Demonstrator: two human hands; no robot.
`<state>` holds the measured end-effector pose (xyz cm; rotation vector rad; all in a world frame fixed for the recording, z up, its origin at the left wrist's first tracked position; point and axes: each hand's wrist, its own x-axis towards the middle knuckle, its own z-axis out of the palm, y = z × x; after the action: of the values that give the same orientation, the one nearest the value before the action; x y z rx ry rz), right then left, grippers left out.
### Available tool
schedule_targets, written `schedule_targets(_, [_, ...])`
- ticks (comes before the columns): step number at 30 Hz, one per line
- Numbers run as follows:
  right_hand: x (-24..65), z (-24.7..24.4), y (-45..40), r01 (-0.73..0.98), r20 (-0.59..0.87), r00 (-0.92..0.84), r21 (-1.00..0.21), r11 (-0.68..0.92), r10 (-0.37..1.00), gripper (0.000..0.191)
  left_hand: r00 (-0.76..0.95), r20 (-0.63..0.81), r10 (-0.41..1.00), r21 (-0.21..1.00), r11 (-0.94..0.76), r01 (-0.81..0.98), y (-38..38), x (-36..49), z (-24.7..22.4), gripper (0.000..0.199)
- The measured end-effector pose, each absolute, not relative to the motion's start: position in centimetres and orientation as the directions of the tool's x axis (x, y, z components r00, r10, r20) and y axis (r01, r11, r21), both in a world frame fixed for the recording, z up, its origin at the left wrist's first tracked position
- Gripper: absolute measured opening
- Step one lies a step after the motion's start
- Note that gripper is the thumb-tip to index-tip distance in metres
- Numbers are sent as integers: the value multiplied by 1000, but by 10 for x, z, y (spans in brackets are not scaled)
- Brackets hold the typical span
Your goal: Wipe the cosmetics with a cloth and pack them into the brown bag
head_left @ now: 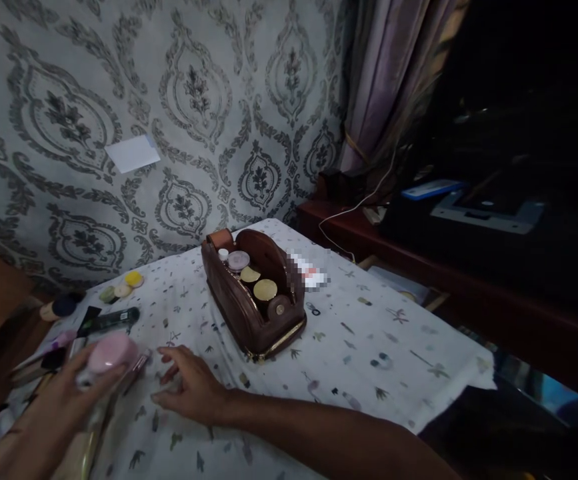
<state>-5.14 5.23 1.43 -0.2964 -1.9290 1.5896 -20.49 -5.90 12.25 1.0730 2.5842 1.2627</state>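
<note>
My left hand [63, 397], at the lower left, is closed around a small round jar with a pink lid [113, 352]. To its right, my right hand [189, 383] hangs over the cloth with fingers apart and nothing in them. Beyond both hands stands a brown cosmetic bag [249, 313], unzipped at the top. Inside it show round containers with gold lids [265, 290], a pale round lid [239, 261] and a small white cap [223, 254]. Near the left hand lie a dark green tube [111, 321] and several other cosmetics, partly hidden by that hand.
A patterned white cloth [349, 360] covers the table. Yellow and green round items [133, 279] lie by the wall at left. Behind the bag is a white-and-red item [311, 272], blurred out. At right stand a dark red desk [339, 217] with a white cable [329, 237] and an open drawer [403, 287].
</note>
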Motion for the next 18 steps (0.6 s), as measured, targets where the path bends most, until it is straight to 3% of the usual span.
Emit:
schedule_targets(3, [-52,15,56,-267,369,-730,-929,256,576,87,-648,261,715,715,308,628,-35,-187,95,65])
schedule_targets(8, [-58,13,61,-332,356,-627,-927,176,693,63,-539,232,810,638,292,713,-26,-167,78,60])
schedule_targets(12, [-59,14,62,-288,286,-634,-950,124,718,58,-572,326,752,617,289,732,-33,-164,85,57])
schedule_targets(15, [-59,13,63,-215,278,-636,-960,181,720,56,-560,465,686,578,243,779,-32,-157,88,47])
schedule_targets(18, [-61,10,64,-194,348,-685,-934,300,640,48,-440,433,787,569,141,810,-22,-147,85,42])
